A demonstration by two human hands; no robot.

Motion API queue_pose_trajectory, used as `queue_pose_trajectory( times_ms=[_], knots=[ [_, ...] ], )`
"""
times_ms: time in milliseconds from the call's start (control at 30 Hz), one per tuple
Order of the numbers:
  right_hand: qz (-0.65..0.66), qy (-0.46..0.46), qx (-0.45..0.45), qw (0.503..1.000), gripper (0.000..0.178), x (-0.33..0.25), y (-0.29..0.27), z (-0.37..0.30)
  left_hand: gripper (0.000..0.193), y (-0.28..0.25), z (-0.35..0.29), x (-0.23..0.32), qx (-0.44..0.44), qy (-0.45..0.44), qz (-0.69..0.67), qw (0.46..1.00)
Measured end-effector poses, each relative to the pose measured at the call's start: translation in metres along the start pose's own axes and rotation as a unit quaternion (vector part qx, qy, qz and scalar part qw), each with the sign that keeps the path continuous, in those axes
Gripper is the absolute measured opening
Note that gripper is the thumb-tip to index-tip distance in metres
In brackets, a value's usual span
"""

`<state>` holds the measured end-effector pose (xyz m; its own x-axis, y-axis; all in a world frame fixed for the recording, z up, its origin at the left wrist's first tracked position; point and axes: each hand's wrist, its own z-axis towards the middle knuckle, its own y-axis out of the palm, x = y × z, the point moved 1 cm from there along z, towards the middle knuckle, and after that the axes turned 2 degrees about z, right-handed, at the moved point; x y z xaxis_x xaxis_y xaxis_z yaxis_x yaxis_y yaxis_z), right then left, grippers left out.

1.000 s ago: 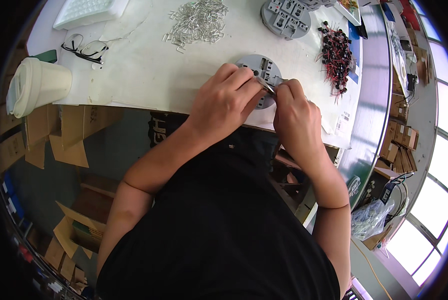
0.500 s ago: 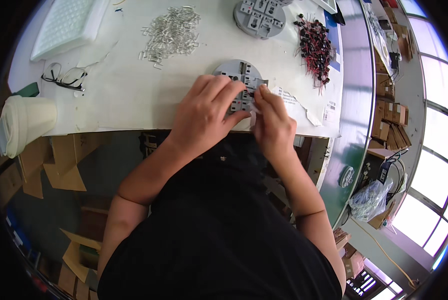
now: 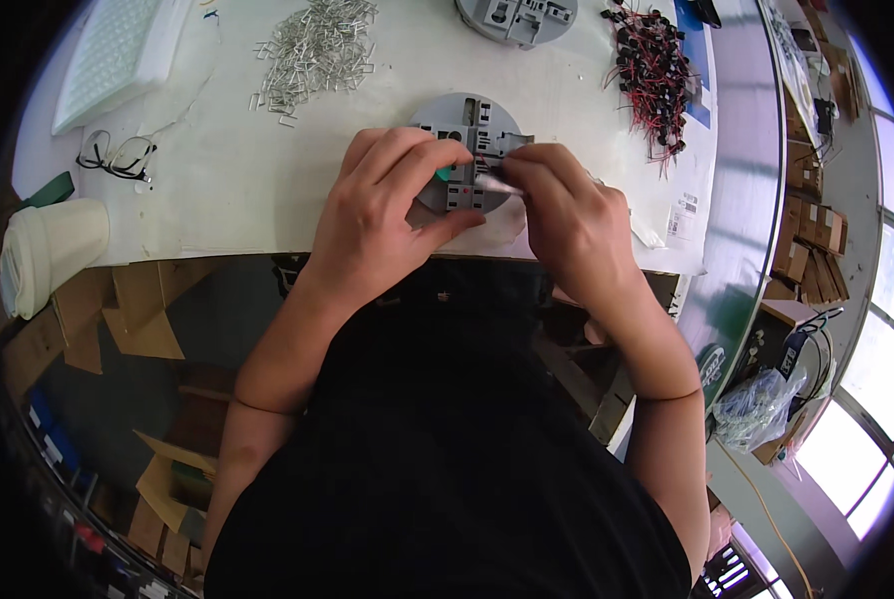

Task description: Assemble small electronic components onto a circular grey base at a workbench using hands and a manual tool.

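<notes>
A round grey fixture point(image 3: 457, 110) with black and grey blocks lies near the front edge of the white table. My left hand point(image 3: 372, 205) is bent around its left side, thumb at the near rim and fingertips over the top, holding it. A small green spot shows by those fingertips. My right hand point(image 3: 579, 215) is closed in a pinch at the fixture's right side. Something small, pale and blurred point(image 3: 495, 184) sticks out of its fingertips; its kind is not clear. My fingers cover part of the fixture.
Silvery bent metal pieces point(image 3: 317, 55) lie heaped at the back left. Black parts with red wires point(image 3: 652, 75) are piled at the right, and another grey fixture point(image 3: 519, 20) stands behind. Eyeglasses point(image 3: 117, 155), a white tray point(image 3: 122, 60) and a cream bin point(image 3: 57, 245) are at the left.
My right hand has moved a little right and turned, with the pale thing now showing at its fingertips. My left hand stays at the fixture. The whole view has shifted slightly.
</notes>
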<state>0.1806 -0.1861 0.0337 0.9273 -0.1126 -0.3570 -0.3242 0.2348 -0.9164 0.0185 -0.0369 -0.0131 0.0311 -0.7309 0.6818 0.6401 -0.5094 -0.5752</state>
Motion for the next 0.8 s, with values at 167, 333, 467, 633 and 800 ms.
queue_pose_trajectory(
  times_ms=[167, 333, 467, 633, 800],
  knots=[
    [-0.062, 0.037, -0.008, 0.997, 0.040, -0.026, 0.007, -0.018, 0.054, 0.002, 0.001, 0.003, 0.007, -0.001, 0.001, 1.000],
    [-0.065, 0.035, 0.034, 0.997, 0.041, -0.019, 0.014, -0.020, 0.055, 0.002, 0.000, 0.003, -0.001, -0.012, -0.016, 1.000],
    [0.134, 0.060, 0.016, 0.989, 0.035, -0.003, -0.003, 0.008, 0.053, -0.005, -0.002, 0.005, -0.015, -0.021, -0.007, 1.000],
    [0.057, -0.088, -0.014, 0.994, 0.014, 0.013, -0.004, 0.126, 0.051, -0.008, 0.003, 0.009, -0.051, -0.014, -0.002, 0.999],
    [0.005, -0.129, -0.125, 0.984, 0.010, 0.014, 0.029, 0.185, 0.043, -0.027, 0.006, 0.004, -0.043, 0.013, -0.054, 0.998]
  ],
)
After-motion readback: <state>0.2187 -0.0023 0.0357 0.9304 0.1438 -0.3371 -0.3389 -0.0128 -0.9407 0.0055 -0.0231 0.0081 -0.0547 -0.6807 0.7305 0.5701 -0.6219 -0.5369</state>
